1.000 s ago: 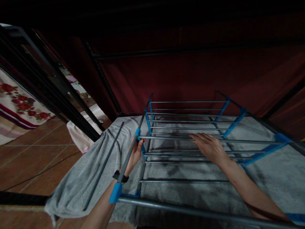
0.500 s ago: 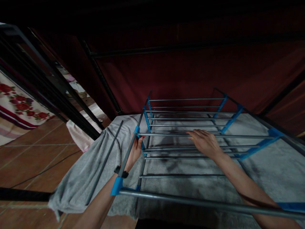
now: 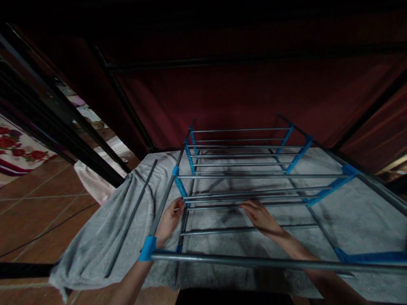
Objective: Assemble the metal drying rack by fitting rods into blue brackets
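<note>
A rack of grey metal tubes [image 3: 260,176] joined by blue plastic connectors [image 3: 181,186] lies on a grey blanket. My left hand [image 3: 170,218] reaches inside the left side frame, its fingers closed at the lower end of a blue connector where crossbars meet it. My right hand [image 3: 262,218] is at the middle of the rack, fingers bent together over a lower crossbar [image 3: 216,207]. Its fingertips touch that bar; the undersides of the fingers are hidden. A thick front tube [image 3: 238,260] runs across both forearms' space.
A loose metal tube [image 3: 132,216] lies on the grey blanket [image 3: 92,245] to the left. Dark posts [image 3: 92,152] stand over the tiled floor, with a pale striped cloth [image 3: 92,178] by them. A dark red curtain [image 3: 238,93] hangs behind.
Both hands have moved down and nearer from the upper crossbar level to the lower bars. My right hand has left the upper crossbar. The view has shifted slightly to the right.
</note>
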Motion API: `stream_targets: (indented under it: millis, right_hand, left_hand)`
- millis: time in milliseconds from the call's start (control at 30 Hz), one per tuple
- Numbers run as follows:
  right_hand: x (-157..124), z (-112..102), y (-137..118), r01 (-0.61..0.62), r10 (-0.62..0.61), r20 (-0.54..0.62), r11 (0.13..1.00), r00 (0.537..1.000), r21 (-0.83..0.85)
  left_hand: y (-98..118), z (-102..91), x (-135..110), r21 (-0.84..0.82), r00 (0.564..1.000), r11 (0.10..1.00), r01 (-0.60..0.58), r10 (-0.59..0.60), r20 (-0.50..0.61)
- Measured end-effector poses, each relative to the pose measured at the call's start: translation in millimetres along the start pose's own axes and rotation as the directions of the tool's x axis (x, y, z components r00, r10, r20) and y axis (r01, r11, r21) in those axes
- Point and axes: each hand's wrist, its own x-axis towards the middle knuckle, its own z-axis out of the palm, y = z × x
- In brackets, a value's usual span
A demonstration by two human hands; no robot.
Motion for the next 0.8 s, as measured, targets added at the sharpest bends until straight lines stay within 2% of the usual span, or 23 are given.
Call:
stream_targets:
  millis: [67, 167, 267, 333, 400, 467, 533, 600, 633, 700, 767, 800]
  right_hand:
    - [-2, 9, 2, -0.031, 0.031, 0.034, 1.0, 0.999, -0.007]
    - [1, 16, -2, -0.058, 0.059, 0.058, 0.998, 0.997, -0.018]
    - [1, 20, -1, -0.155, 0.158, -0.041, 0.987, 0.987, 0.051]
    - [-4, 21, 6, -0.242, 0.265, -0.182, 0.96, 0.947, 0.138]
    - [-14, 19, 19, -0.318, 0.374, -0.336, 0.925, 0.864, 0.211]
    - [-29, 12, 36, -0.382, 0.453, -0.473, 0.891, 0.756, 0.244]
    - [-45, 0, 55, -0.449, 0.502, -0.595, 0.858, 0.628, 0.25]
    - [-61, -15, 74, -0.508, 0.526, -0.707, 0.818, 0.473, 0.269]
    - [-68, -24, 83, -0.53, 0.528, -0.75, 0.8, 0.399, 0.281]
    - [-79, -43, 100, -0.561, 0.526, -0.804, 0.768, 0.276, 0.31]
    - [-85, -62, 115, -0.567, 0.545, -0.82, 0.738, 0.178, 0.367]
    - [-86, -71, 122, -0.56, 0.563, -0.814, 0.723, 0.141, 0.404]
  left_hand:
    - [-9, 5.8, -3, 0.003, 1.0, 1.0, -0.004, 0.004, 0.018]
    - [-9, 8.3, -3, 0.078, 0.999, 0.996, -0.048, 0.048, -0.003]
    - [-1, 2.4, -1, 0.271, 0.983, 0.947, -0.171, 0.185, -0.024]
    - [2, -4.4, 1, 0.431, 0.952, 0.861, -0.269, 0.307, -0.018]
    - [3, -12.0, 2, 0.547, 0.918, 0.763, -0.344, 0.396, 0.024]
    - [0, -18.9, 4, 0.597, 0.895, 0.704, -0.384, 0.444, 0.052]
    - [-4, -23.3, 6, 0.606, 0.882, 0.689, -0.399, 0.469, 0.048]
    - [-7, -23.2, 10, 0.599, 0.86, 0.668, -0.442, 0.506, 0.07]
    - [-7, -21.0, 13, 0.587, 0.834, 0.643, -0.491, 0.542, 0.104]
    - [-4, -12.6, 20, 0.543, 0.754, 0.57, -0.616, 0.626, 0.198]
    - [4, -0.3, 29, 0.472, 0.665, 0.504, -0.724, 0.692, 0.281]
    - [9, 6.4, 33, 0.436, 0.638, 0.488, -0.756, 0.699, 0.323]
